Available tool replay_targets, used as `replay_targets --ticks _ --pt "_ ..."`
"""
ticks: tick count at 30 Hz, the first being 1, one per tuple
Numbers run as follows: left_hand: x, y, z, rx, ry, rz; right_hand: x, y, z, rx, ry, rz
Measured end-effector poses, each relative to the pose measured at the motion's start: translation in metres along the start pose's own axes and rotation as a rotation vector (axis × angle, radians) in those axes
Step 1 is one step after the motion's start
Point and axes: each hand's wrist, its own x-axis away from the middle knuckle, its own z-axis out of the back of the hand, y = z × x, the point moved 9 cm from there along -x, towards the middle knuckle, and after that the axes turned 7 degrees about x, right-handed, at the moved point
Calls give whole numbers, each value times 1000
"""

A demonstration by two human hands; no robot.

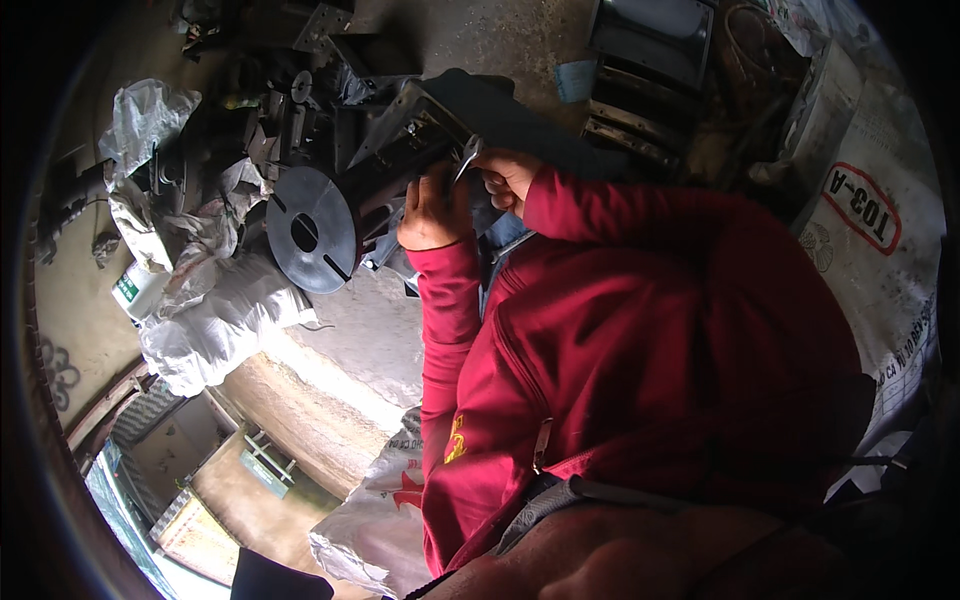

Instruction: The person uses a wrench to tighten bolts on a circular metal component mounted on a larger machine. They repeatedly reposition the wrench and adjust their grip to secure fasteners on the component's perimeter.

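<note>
My right hand [508, 178] is closed around a small, shiny metal tool [468, 152], possibly a wrench or pliers; its exact kind is unclear. Just left of it, my left hand [437, 212] has its fingers bent over a dark metal assembly [400, 150]. Whether those fingers grip a part is hidden from view. The tool's tip lies close to the left hand's fingers, by the edge of the assembly. A flat grey disc [290, 252] with a round centre hole and slots stands left of my left hand, by the near end of the assembly.
Dark metal parts [300, 90] crowd the floor at the far left. Crumpled white plastic sacks [225, 325] and a white container [143, 288] lie left of the disc. Stacked metal frames [650, 50] sit at the far right. A large printed sack [880, 180] lines the right side.
</note>
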Motion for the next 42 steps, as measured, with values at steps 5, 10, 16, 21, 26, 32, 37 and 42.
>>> replay_targets --ticks 5,10,16,21,26,32,37,42 --pt "-2 4 -2 39 -27 -22 -5 5 4 17 -40 10" --pt "0 2 0 -9 -3 -26 1 -1 -2 14 -34 16" --pt "2 9 -10 -98 6 -108 -1 2 2 6 -14 17" --pt "0 14 -2 -5 2 -139 -3 2 3 61 -5 16" --pt "-6 19 2 -52 -42 -118 -2 2 -1 11 -54 16" --pt "-4 4 -8 -139 -12 -52 0 -3 1 63 2 37" --pt "-3 16 -8 -158 -56 -75 1 0 1 37 -27 54" --pt "-3 13 0 -63 -23 -56 1 0 1 47 2 40"
